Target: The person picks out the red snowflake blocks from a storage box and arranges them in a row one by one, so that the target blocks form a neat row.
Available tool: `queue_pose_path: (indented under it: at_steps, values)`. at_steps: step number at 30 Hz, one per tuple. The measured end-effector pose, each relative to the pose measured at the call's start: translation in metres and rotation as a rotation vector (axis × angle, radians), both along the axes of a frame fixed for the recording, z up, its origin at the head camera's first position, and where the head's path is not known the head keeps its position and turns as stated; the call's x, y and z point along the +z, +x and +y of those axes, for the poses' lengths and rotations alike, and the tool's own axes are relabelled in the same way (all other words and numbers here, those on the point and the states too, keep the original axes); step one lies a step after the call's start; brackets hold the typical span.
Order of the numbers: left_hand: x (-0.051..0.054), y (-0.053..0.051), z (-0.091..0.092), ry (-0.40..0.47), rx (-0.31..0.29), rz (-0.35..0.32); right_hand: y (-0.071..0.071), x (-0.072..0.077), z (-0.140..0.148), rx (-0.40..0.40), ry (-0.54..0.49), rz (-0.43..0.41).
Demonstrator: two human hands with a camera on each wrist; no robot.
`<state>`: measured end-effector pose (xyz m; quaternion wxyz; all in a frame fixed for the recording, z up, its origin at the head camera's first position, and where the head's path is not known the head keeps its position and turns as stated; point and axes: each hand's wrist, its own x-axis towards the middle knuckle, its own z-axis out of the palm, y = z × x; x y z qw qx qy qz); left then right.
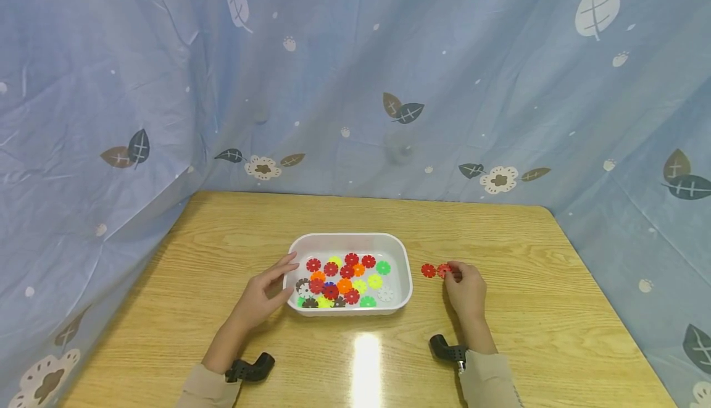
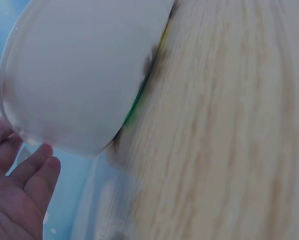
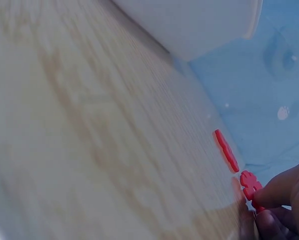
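Observation:
A white plastic tub [image 1: 355, 311] stands mid-table, holding several notched snowflake discs in red, orange, yellow, green, white, brown and blue. My left hand [image 1: 262, 300] touches the tub's left end, its fingers and thumb spread along the rim; in the left wrist view the fingertips [image 2: 48, 150] lie against the tub's wall [image 2: 84, 75]. To the right of the tub, one red snowflake disc [image 1: 428, 270] lies flat on the table. Right beside it my right hand [image 1: 466, 287] pinches another red snowflake disc [image 1: 443, 270], which looks tilted up in the right wrist view [image 3: 248, 182].
The wooden table [image 1: 533, 309] reaches back to a blue leaf-print curtain [image 1: 333, 74] that hangs behind and along both sides. A black wrist mount [image 1: 252, 368] sits by the left forearm, and another mount [image 1: 447, 349] by the right.

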<state>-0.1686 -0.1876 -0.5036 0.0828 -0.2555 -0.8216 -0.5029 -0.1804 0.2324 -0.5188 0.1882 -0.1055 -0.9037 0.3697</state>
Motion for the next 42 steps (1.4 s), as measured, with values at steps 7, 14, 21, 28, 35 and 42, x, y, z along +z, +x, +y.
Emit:
queue_pose_path:
  at_steps: [7,14,21,28,35,42]
  values:
    - [0.0,0.001,-0.001,-0.001,0.002,-0.017,-0.001,0.0,-0.001,-0.017,0.003,0.0]
    - [0.002,0.001,0.0,0.005,0.006,-0.009,0.0,0.003,0.0,-0.045,-0.074,-0.032]
    - [0.003,0.001,0.001,0.018,0.003,-0.012,0.001,0.003,0.001,-0.064,-0.165,-0.025]
    - [0.001,0.001,0.0,0.006,0.001,-0.022,0.002,0.006,0.0,-0.033,-0.243,0.022]
    - [0.0,0.001,0.0,0.008,0.002,-0.024,0.006,0.017,-0.006,0.053,-0.344,0.074]
    - [0.0,0.0,0.0,0.006,0.008,-0.019,0.008,0.028,-0.018,0.152,-0.434,0.116]
